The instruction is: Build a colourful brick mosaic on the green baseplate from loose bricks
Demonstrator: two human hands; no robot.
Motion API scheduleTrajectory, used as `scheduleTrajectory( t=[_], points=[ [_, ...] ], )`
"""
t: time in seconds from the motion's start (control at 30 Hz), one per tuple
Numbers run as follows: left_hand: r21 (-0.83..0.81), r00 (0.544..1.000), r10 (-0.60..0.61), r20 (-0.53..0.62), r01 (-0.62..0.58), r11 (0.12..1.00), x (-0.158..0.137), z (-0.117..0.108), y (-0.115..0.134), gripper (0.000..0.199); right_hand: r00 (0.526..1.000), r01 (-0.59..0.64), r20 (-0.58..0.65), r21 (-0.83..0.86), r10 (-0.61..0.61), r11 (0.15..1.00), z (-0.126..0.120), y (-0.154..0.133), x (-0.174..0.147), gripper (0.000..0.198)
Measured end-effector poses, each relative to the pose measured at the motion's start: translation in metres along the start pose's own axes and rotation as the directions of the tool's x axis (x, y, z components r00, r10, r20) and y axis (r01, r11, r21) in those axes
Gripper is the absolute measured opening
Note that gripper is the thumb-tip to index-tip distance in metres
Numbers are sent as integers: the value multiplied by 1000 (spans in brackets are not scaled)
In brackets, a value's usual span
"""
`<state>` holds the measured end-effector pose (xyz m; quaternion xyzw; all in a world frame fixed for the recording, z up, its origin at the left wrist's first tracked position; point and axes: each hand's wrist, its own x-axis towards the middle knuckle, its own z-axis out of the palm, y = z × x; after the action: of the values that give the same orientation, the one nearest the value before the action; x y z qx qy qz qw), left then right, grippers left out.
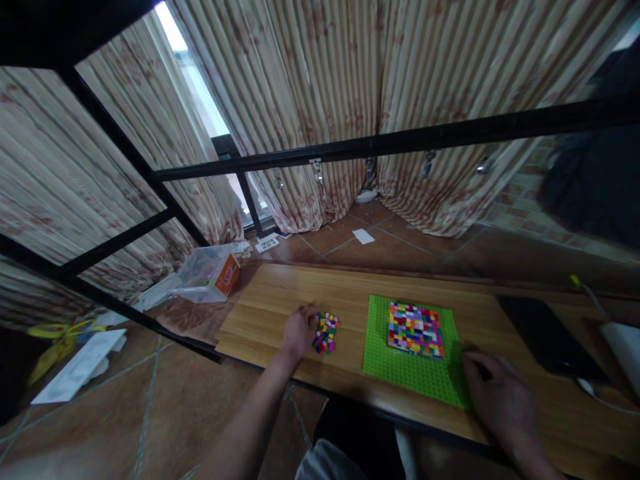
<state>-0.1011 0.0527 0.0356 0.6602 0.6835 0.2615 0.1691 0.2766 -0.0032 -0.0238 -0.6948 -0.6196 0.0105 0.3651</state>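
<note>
A green studded baseplate (415, 381) lies on the wooden table. On it sits a multicoloured block of small toy bricks (416, 329), built up in tight rows. To the left is a loose pile of small coloured bricks (327, 333). My left hand (300, 330) reaches the left edge of this pile, its fingers curled down and drawn together. What its fingertips hold, if anything, is hidden. By the right edge of the baseplate rests my right hand (500, 393), with thumb and fingers bent towards each other in a pinch. I cannot make out anything between them.
A dark tablet or phone (553, 337) with a white cable lies at the table's right. A clear plastic box (203, 277) with an orange label stands on the floor at left. A black metal bar (350, 150) crosses beyond the table, before the curtains (320, 80).
</note>
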Motion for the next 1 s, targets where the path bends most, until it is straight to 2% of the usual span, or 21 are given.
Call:
scheduleTrajectory(
  t=[0.23, 0.37, 0.53, 0.63, 0.73, 0.8, 0.9, 1.0],
  points=[
    [57, 999, -21, 43, 19, 998, 4, 2, 4, 19, 1000, 4, -11, 20, -4, 1000, 0, 1, 0, 38],
    [43, 998, -50, 29, 48, 998, 3, 1, 6, 18, 1000, -10, -1, 7, 10, 1000, 1, 2, -1, 36],
    [-24, 997, -71, -11, 71, 997, 0, -2, 8, 17, 1000, 18, -16, 20, -17, 1000, 2, 2, 0, 36],
    [-134, 997, -68, -48, 61, 989, -7, -5, 16, 14, 1000, 2, -4, 21, -2, 1000, 4, 4, -1, 35],
    [-505, 994, -107, -37, 74, 860, -19, -6, 31, 9, 1000, -12, 10, 65, 11, 998, 10, 11, -5, 35],
    [-674, 989, -133, 64, 141, 725, -30, -5, 40, 16, 1000, -28, 12, 115, 27, 993, 14, 16, -4, 34],
    [-811, 965, -194, 178, 255, 526, -45, 2, 43, 32, 994, -103, -12, 208, 108, 973, 9, 11, 9, 35],
    [-842, 918, -253, 306, 384, 378, -54, 12, 34, 44, 978, -154, -85, 327, 192, 932, -15, -18, 27, 35]
  ],
)
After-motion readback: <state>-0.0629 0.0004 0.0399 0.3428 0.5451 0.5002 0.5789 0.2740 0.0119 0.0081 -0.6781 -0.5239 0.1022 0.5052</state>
